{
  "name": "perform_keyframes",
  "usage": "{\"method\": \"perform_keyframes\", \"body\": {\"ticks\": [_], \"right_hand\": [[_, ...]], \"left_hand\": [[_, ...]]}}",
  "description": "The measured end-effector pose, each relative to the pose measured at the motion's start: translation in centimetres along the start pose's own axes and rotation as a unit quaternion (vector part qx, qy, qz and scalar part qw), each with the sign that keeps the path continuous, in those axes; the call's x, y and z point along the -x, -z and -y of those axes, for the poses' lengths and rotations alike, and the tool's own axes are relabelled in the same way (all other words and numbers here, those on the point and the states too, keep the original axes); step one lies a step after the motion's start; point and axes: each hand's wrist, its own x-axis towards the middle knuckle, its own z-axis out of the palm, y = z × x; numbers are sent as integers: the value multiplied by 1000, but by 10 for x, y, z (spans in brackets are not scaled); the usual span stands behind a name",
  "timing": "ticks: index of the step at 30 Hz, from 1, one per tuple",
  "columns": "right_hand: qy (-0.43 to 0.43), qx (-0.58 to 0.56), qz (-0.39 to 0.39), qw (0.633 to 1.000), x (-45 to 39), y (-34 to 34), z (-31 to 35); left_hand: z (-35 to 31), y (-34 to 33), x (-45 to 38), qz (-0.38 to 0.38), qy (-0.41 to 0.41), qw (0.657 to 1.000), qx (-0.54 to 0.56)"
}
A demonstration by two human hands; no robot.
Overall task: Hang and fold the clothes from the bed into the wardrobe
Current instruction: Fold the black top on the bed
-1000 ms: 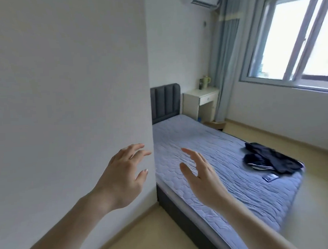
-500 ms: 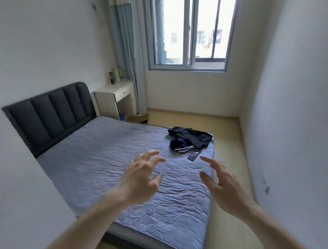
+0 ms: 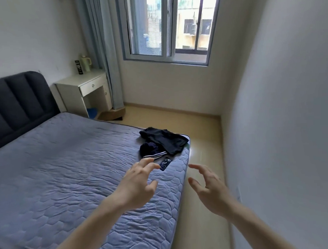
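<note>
Fingers (image 3: 148, 162) loosely spread, both hands empty above bed (image 3: 58, 166); no writing legible

A grey-blue quilted bed (image 3: 58, 166) fills the left and centre of the frame. Near its far right corner lie dark crumpled clothes (image 3: 161, 142), with a small dark phone (image 3: 165, 163) just beside them. The left hand (image 3: 137, 184) and right hand (image 3: 209, 188) reach forward at lower centre, fingers loosely spread, holding nothing.
</note>
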Motion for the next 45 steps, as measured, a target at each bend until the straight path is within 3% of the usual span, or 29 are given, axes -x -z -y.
{"method": "perform_keyframes", "body": {"ticks": [8, 14, 27, 37, 45], "right_hand": [[19, 6, 39, 999, -132, 51, -70], [24, 17, 121, 992, -245, 36, -102], [-29, 47, 190, 980, -484, 28, -190], [-25, 97, 300, 949, -664, -26, -256], [-25, 152, 365, 918, -824, -131, -376]], "left_hand": [[-8, -38, -117, 17, 71, 997, 0], [40, -59, -191, 22, 149, 989, 8], [127, -98, -422, 55, 227, 971, 49], [193, -151, -543, 75, 352, 930, 77], [258, -238, -621, 103, 458, 876, 109]]}}
